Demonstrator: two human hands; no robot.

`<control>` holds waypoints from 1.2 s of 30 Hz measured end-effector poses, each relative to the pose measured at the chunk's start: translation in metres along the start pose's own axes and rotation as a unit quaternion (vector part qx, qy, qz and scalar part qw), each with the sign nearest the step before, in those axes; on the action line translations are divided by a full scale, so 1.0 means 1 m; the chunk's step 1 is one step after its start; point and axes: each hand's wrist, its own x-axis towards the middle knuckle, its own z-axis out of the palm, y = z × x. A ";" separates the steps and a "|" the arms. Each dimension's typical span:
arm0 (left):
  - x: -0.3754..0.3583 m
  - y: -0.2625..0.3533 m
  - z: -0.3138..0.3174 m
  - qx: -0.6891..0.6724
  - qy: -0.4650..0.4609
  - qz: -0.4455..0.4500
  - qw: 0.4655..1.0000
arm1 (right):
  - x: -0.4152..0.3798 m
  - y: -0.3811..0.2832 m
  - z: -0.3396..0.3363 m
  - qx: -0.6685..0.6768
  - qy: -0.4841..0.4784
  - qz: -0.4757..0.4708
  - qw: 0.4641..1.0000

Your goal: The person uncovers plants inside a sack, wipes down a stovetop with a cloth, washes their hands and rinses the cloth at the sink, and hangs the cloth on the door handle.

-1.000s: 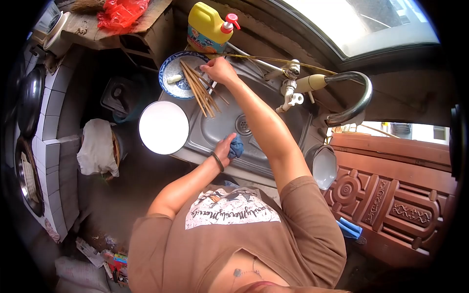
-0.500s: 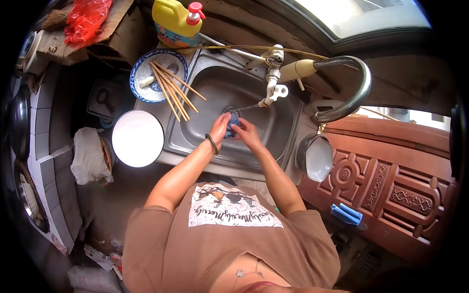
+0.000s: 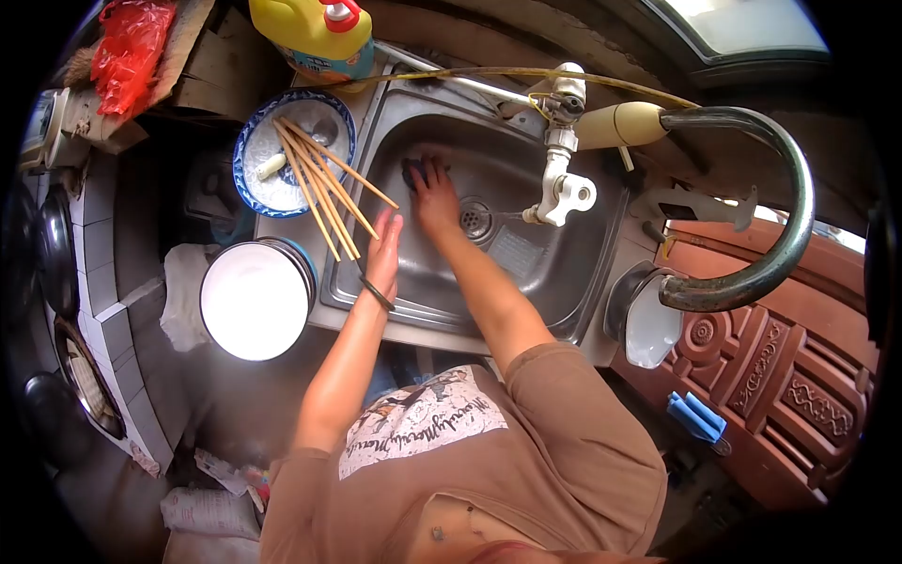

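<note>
Cloth (image 3: 412,173) sits under our right hand (image 3: 435,199), fingers spread, seemingly pinning it to the sink (image 3: 489,155); our left hand (image 3: 382,252), fingers together, nears the chopsticks (image 3: 335,182), perhaps for balance.

Chopsticks (image 3: 324,193) across the patterned bowl (image 3: 246,155), left of the sink (image 3: 399,141), behind the round basin (image 3: 254,301).

A bunched dark blue cloth (image 3: 411,172) lies in the metal sink (image 3: 493,174).
</note>
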 end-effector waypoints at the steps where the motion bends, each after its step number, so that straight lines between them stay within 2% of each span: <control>1: -0.009 0.003 -0.002 -0.005 -0.010 -0.007 1.000 | -0.007 0.003 0.003 0.007 0.012 -0.019 1.000; 4: -0.025 -0.005 -0.008 -0.022 -0.023 -0.009 0.999 | -0.041 -0.001 -0.001 -0.027 -0.016 0.014 0.999; 7: -0.034 0.003 -0.001 -0.021 -0.013 -0.001 1.000 | -0.078 -0.002 -0.011 0.023 -0.089 -0.044 0.995; 10: -0.035 0.008 0.007 -0.016 0.005 0.011 1.000 | -0.093 -0.002 -0.030 0.123 -0.147 0.005 0.981; 11: -0.033 0.007 0.009 -0.008 0.009 0.005 1.000 | -0.094 0.000 -0.034 0.281 -0.141 0.150 0.938; 12: -0.031 0.007 0.013 -0.002 0.012 -0.002 1.000 | -0.093 0.005 -0.038 0.424 -0.128 0.285 0.850; 13: -0.030 0.005 0.018 0.002 0.016 -0.010 1.000 | -0.090 0.003 -0.057 0.548 -0.110 0.407 0.723; 14: -0.030 0.003 0.025 -0.003 0.007 -0.026 1.000 | -0.090 0.009 -0.085 0.671 -0.108 0.481 0.554; 17: -0.026 -0.010 0.057 -0.051 -0.052 -0.130 0.989 | -0.104 0.006 -0.151 0.741 -0.043 0.409 0.530; 18: -0.026 -0.019 0.068 -0.102 -0.142 -0.170 0.970 | -0.112 0.004 -0.167 0.712 -0.038 0.400 0.577; 21: -0.054 -0.036 0.118 -0.217 -0.289 -0.211 0.908 | -0.145 -0.005 -0.189 0.529 0.033 0.365 0.765; 22: -0.058 -0.042 0.130 -0.265 -0.323 -0.217 0.882 | -0.148 -0.005 -0.192 0.451 0.065 0.349 0.819; 23: -0.062 -0.045 0.141 -0.272 -0.321 -0.214 0.882 | -0.151 -0.004 -0.194 0.361 0.096 0.339 0.863; 25: -0.076 -0.042 0.164 -0.287 -0.312 -0.210 0.881 | -0.137 0.009 -0.201 0.333 0.165 0.368 0.852; 26: -0.083 -0.037 0.173 -0.250 -0.326 -0.136 0.902 | -0.130 0.015 -0.204 0.348 0.206 0.354 0.843; 28: -0.070 -0.035 0.181 -0.282 -0.316 -0.105 0.900 | -0.118 0.018 -0.209 0.382 0.282 0.323 0.819; 29: -0.059 -0.032 0.181 -0.295 -0.314 -0.088 0.898 | -0.124 0.004 -0.209 0.390 0.250 0.294 0.836; 30: -0.048 -0.027 0.178 -0.221 -0.255 -0.035 0.941 | -0.134 -0.018 -0.214 0.395 0.218 0.261 0.854; 31: -0.047 -0.027 0.182 -0.218 -0.250 -0.051 0.942 | -0.140 -0.030 -0.216 0.398 0.180 0.229 0.870; 33: -0.058 -0.038 0.179 -0.213 -0.231 -0.090 0.945 | -0.134 -0.009 -0.215 0.436 0.166 0.270 0.842; 34: -0.066 -0.057 0.182 -0.252 -0.274 -0.121 0.920 | -0.121 0.017 -0.221 0.445 0.172 0.292 0.829; 35: -0.083 -0.054 0.181 -0.210 -0.327 -0.100 0.916 | -0.112 0.035 -0.226 0.454 0.179 0.313 0.814; 36: -0.090 -0.048 0.185 -0.243 -0.329 -0.105 0.906 | -0.113 0.028 -0.227 0.493 0.178 0.327 0.787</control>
